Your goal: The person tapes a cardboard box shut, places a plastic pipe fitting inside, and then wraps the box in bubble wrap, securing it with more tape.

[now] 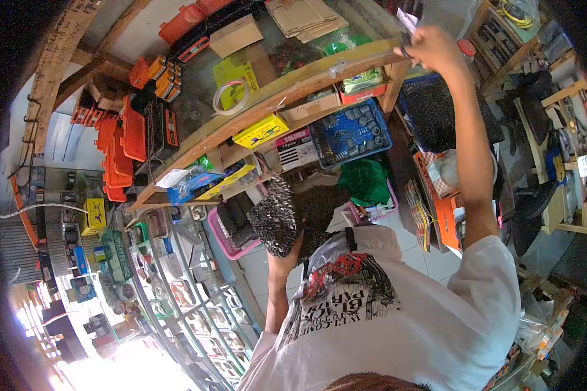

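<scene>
My left hand (293, 249) is closed around the underside of a lumpy mass of small, shiny black pieces (272, 221), close to my chest. A duller dark brown-black part (321, 207) adjoins that mass on the right. My right arm is stretched far up to the right, beside the corner of the glass-topped wooden counter. There, my right hand (435, 49) is closed, with a pale, purplish slip (407, 21) sticking up by its fingers. A small dark loop (405, 51) shows at the fingertips; I cannot tell what it belongs to.
A wooden counter edge (293, 73) crosses ahead, with a tape roll (231, 98) on the glass. Below it are a blue basket (352, 135) of dark fittings, a yellow box (261, 131) and a pink basket (233, 242). Orange cases (116, 150) hang left; glass shelves (195, 306) stand lower left.
</scene>
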The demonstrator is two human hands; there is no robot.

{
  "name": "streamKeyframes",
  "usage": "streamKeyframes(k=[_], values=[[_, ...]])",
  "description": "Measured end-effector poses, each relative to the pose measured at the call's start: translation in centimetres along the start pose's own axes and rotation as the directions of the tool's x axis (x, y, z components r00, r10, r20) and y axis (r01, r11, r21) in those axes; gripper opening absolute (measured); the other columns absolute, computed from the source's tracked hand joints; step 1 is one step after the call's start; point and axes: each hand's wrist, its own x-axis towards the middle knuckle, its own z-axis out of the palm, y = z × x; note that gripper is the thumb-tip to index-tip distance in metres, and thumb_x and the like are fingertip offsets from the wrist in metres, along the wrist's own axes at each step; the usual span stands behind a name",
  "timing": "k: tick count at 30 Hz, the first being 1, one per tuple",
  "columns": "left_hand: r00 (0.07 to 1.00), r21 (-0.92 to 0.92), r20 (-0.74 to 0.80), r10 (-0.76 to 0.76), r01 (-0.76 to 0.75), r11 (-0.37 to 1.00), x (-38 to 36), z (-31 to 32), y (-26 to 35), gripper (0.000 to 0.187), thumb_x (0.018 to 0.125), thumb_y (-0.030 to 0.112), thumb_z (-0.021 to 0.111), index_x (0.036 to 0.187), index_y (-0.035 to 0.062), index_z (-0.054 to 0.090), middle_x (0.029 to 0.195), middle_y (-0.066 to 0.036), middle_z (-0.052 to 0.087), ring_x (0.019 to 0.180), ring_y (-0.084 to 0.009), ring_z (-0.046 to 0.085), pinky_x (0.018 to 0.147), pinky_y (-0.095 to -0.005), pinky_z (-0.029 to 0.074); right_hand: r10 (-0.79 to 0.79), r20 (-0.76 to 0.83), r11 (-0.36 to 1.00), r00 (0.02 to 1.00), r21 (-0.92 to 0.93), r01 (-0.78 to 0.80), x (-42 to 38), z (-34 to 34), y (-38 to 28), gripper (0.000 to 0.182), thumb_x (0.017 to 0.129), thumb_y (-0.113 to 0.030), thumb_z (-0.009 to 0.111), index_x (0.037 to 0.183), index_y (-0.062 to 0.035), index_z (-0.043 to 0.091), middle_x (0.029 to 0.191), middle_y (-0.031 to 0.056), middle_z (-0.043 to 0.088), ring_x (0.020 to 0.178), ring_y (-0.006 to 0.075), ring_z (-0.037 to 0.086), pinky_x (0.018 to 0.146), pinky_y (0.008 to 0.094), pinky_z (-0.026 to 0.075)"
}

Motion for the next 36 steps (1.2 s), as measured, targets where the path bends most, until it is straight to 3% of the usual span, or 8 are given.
streamKeyframes(k=[4, 10, 13, 16, 23, 26, 31, 36], values=[[0.984, 0.104, 0.139, 0.112, -0.127, 0.986, 0.9, 0.8, 0.2, 0.031, 0.088, 0.010, 0.071, 0.118, 0.0081, 0.070, 0.120, -0.013, 0.069, 0.111, -0.0297, 0.064, 0.096, -0.0399, 0.049, 0.455, 0.383, 0.879, 0.804, -0.338, -0.336, 4.5, -2.7, -9.5, 0.044, 0.091, -0.024, 0.071, 0.114, 0.0128, 0.062, 0.109, 0.0189, 0.072, 0.085, 0.0379, 0.069, 0.065, 0.0496, 0.062], [0.974, 0.023, 0.203, 0.101, -0.108, 0.994, 0.9, 1.3, -2.6, 0.040, 0.080, 0.014, 0.080, 0.117, 0.0058, 0.068, 0.116, -0.014, 0.069, 0.107, -0.0327, 0.065, 0.093, -0.0412, 0.050, 0.490, 0.622, 0.771, 0.610, -0.636, 0.030, 13.2, 2.0, -6.3, 0.041, 0.090, -0.042, 0.072, 0.112, -0.0073, 0.074, 0.112, 0.0032, 0.072, 0.094, 0.0241, 0.064, 0.081, 0.0450, 0.050], [0.965, -0.171, 0.263, -0.015, 0.062, 0.983, 0.0, 1.2, -6.1, 0.041, 0.079, 0.015, 0.082, 0.116, 0.0051, 0.068, 0.115, -0.014, 0.069, 0.105, -0.0322, 0.065, 0.092, -0.0410, 0.050, -0.010, 0.507, 0.884, 0.862, -0.398, 0.244, 8.5, -0.5, -6.9, 0.034, 0.085, -0.031, 0.076, 0.070, -0.0011, 0.070, 0.062, 0.0102, 0.065, 0.059, 0.0251, 0.061, 0.056, 0.0444, 0.046], [0.938, -0.088, 0.318, 0.135, -0.112, 0.990, 0.2, -1.1, -5.2, 0.056, 0.070, 0.010, 0.085, 0.121, 0.0050, 0.065, 0.122, -0.014, 0.066, 0.113, -0.0330, 0.062, 0.098, -0.0421, 0.047, -0.434, 0.233, 0.872, 0.870, 0.351, 0.341, 0.4, 2.6, -4.7, 0.026, 0.089, -0.030, 0.073, 0.097, -0.0064, 0.064, 0.098, 0.0045, 0.068, 0.095, 0.0149, 0.064, 0.079, 0.0326, 0.051], [0.754, -0.348, 0.607, 0.252, -0.033, 0.937, 3.1, -2.2, -4.0, 0.087, 0.061, 0.013, 0.090, 0.139, 0.0033, 0.053, 0.144, -0.017, 0.051, 0.138, -0.0365, 0.041, 0.115, -0.0443, 0.030, -0.860, 0.510, 0.455, 0.008, 0.773, -0.442, -21.5, 25.1, -2.7, 0.064, 0.089, -0.024, 0.076, 0.139, 0.0018, 0.047, 0.135, 0.0144, 0.057, 0.126, 0.0216, 0.050, 0.109, 0.0373, 0.038], [0.760, -0.511, 0.612, 0.219, 0.169, 0.843, 4.9, -2.7, -1.4, 0.065, 0.076, 0.005, 0.081, 0.136, 0.0016, 0.054, 0.137, -0.012, 0.058, 0.126, -0.0256, 0.053, 0.108, -0.0388, 0.039, -0.704, 0.707, 0.680, 0.069, 0.699, -0.221, -20.4, 18.1, -5.3, 0.052, 0.090, -0.035, 0.072, 0.124, 0.0033, 0.061, 0.109, 0.0159, 0.070, 0.104, 0.0243, 0.064, 0.093, 0.0390, 0.050], [0.848, -0.483, 0.530, -0.004, 0.307, 0.820, 6.3, -2.1, -0.1, 0.044, 0.085, 0.003, 0.076, 0.126, 0.0003, 0.061, 0.121, -0.006, 0.067, 0.107, -0.0169, 0.061, 0.095, -0.0344, 0.049, -0.108, 0.635, 0.994, 0.765, 0.055, 0.095, -13.0, 3.7, 0.4, 0.052, 0.089, -0.047, 0.070, 0.068, 0.0002, 0.062, 0.058, 0.0158, 0.054, 0.055, 0.0264, 0.053, 0.054, 0.0420, 0.043], [0.969, -0.457, 0.240, -0.052, 0.160, 0.875, 6.9, -2.5, 2.5, 0.052, 0.081, 0.013, 0.083, 0.126, 0.0008, 0.058, 0.117, -0.005, 0.066, 0.107, -0.0173, 0.060, 0.097, -0.0350, 0.048, -0.072, 0.026, 0.935, 0.997, -0.347, 0.077, -2.3, -7.3, 17.4, 0.051, 0.091, -0.046, 0.069, 0.081, 0.0039, 0.061, 0.077, 0.0182, 0.062, 0.075, 0.0337, 0.057, 0.070, 0.0437, 0.045]])
